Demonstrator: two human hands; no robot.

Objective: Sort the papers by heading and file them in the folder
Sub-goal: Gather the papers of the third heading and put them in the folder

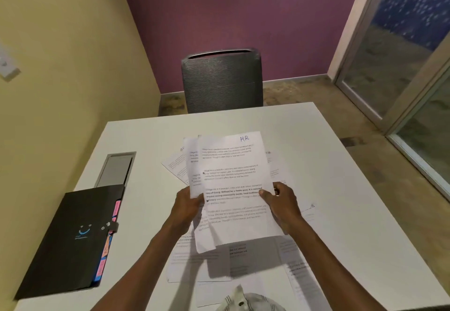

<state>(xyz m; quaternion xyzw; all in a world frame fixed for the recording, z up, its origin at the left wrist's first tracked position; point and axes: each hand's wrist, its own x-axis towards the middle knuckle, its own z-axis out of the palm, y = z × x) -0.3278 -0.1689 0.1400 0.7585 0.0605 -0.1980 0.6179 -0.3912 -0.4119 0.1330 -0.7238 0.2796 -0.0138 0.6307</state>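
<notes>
Both my hands hold a small stack of printed papers (231, 176) lifted above the white table (341, 189). The top sheet has "HR" handwritten in blue at its upper right. My left hand (188, 207) grips the stack's left edge, and my right hand (282, 203) grips its right edge. More printed sheets (202, 264) lie loose on the table under and around the held stack. A black folder (70, 240) with pink and blue tabs along its right side lies shut at the table's left.
A grey cable hatch (115, 169) is set in the table behind the folder. A grey mesh chair (222, 81) stands at the far edge. A yellow wall runs on the left, a glass door on the right.
</notes>
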